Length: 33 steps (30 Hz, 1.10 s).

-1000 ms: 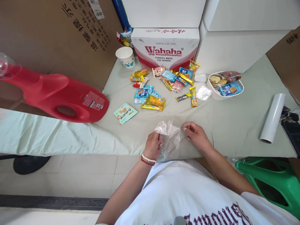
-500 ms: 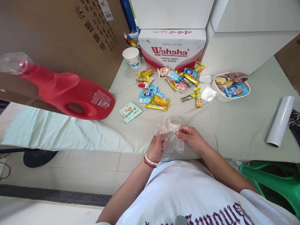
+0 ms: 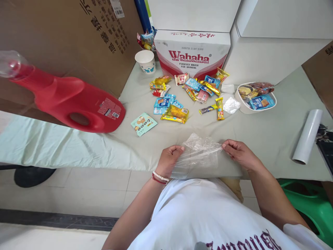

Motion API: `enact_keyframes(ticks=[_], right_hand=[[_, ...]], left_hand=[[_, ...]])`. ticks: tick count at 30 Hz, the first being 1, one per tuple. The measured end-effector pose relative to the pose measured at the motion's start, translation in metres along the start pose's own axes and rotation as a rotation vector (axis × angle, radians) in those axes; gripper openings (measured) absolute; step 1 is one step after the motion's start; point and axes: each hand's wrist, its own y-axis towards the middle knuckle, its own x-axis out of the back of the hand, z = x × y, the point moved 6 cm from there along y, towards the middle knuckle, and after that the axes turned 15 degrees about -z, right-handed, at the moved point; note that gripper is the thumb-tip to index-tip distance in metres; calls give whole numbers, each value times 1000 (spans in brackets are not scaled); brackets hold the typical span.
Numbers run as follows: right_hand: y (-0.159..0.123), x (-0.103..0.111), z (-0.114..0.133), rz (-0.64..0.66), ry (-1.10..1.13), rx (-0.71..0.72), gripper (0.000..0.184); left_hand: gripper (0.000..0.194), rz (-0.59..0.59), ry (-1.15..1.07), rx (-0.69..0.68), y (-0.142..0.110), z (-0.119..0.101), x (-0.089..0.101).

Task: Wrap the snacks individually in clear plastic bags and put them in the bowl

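A clear plastic bag (image 3: 199, 154) is stretched out sideways between my two hands, low over the table's near edge. My left hand (image 3: 170, 158) pinches its left side, thumb against fingers. At the opposite side, my right hand (image 3: 238, 151) grips the bag's upper right corner between thumb and fingertips. Beyond the bag lie a yellow snack packet (image 3: 174, 114), a pale green sachet (image 3: 144, 124) and a small upright yellow wrapper (image 3: 220, 108), none of them touched by my hands.
Wrapped snacks (image 3: 203, 88) lie heaped before a Wahaha carton (image 3: 191, 55). A white tub (image 3: 256, 108) of packets stands at right, near a plastic roll (image 3: 307, 137). At left are a paper cup (image 3: 145, 62) and a large red bottle (image 3: 78, 104). A green stool (image 3: 309, 198) stands below.
The bag was bunched up in my left hand. My right hand has taken hold of it and moved right, and the bag is now spread wide between both hands.
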Motion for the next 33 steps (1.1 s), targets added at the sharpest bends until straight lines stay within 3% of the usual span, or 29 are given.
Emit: enact_keyframes(ticks=[6,10,12,15,18,20,23,26,28,30,33], right_hand=[[-4,8,-2,126,-402,193,45],[5,-5,20,-55,-421,301,44],[10,-25,31,-86,-491,339,43],[17,-61,34,27,-531,323,31],[21,-78,31,92,-303,265,24],[25,-74,32,42,-68,232,27],[30,-59,28,-86,216,113,35],[34,-43,21,-263,299,21,39],[37,-35,15,-344,255,23,39],[41,-29,10,-400,144,74,37],[43,-21,7,-477,-62,217,34]], left_hand=[[28,-202,178,-268,0,-1,15],[22,-201,419,-511,-15,-8,14],[27,-166,428,-522,-20,-9,11],[25,-150,390,-416,-21,-9,9],[26,-128,460,-362,-20,-8,5],[33,-102,478,-367,-19,-7,3],[33,-196,308,-341,-15,-5,9],[31,-310,89,-223,-7,3,19],[29,-326,81,-189,-3,7,25],[22,-375,230,-288,-2,3,35],[22,-575,528,-679,-19,-23,52]])
